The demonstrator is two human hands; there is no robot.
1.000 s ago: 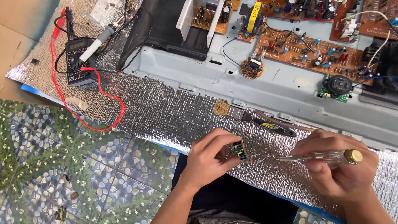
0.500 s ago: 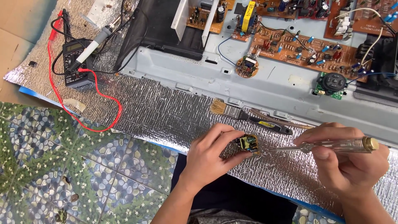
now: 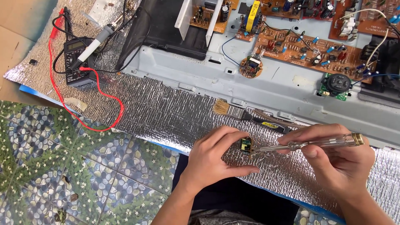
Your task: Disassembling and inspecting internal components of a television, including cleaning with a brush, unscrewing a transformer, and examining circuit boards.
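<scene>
My left hand [image 3: 216, 160] pinches a small electronic module [image 3: 245, 145] with a green board between thumb and fingers, low over the silver foil mat [image 3: 166, 112]. A clear-handled tester screwdriver [image 3: 316, 143] with a brass end cap is gripped in my right hand [image 3: 339, 160]. Its metal tip touches the module's right side. Both hands hover near the front edge of the mat, just ahead of a paintbrush [image 3: 246, 114].
A grey metal chassis [image 3: 250, 83] carries brown circuit boards [image 3: 308, 52], a small round board [image 3: 250, 67] and a green board with a black knob [image 3: 334, 86]. At far left sit a black multimeter [image 3: 77, 62] with red and black leads and a soldering iron [image 3: 98, 41]. Pebble-patterned floor [image 3: 62, 166] lies lower left.
The view has shifted slightly. My left hand turned the module and the screwdriver tip moved in from the right until it met the module.
</scene>
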